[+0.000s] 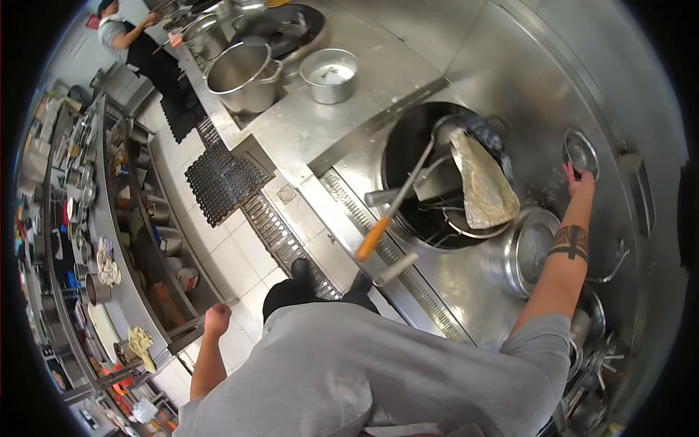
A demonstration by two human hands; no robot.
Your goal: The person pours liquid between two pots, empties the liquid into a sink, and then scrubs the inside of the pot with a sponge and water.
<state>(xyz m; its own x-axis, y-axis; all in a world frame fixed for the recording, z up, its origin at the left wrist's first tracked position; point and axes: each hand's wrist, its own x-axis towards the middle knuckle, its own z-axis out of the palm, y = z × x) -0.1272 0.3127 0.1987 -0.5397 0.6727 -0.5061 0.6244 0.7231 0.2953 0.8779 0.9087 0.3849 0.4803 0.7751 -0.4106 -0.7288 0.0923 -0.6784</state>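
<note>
My right hand point(579, 179) reaches to the steel back wall with its fingers closed on the lower edge of a round, metal-rimmed piece point(580, 153), like a small strainer or lid. Just below that hand stands a large silver pot point(537, 251). To its left is a big black wok point(408, 146) holding several metal utensils and a crumpled, foil-like sheet point(482, 182). One utensil's orange handle point(373, 239) sticks out over the front edge. My left hand point(217, 320) hangs low at my side in a loose fist, above the floor and away from the counter.
A tall stockpot point(240, 76) and a shallow round pan point(328, 75) stand farther along the counter point(393, 62). Black mats and a drain grate point(280, 233) cover part of the floor. Shelving point(120, 240) lines the left. Another person point(138, 44) stands at the far end.
</note>
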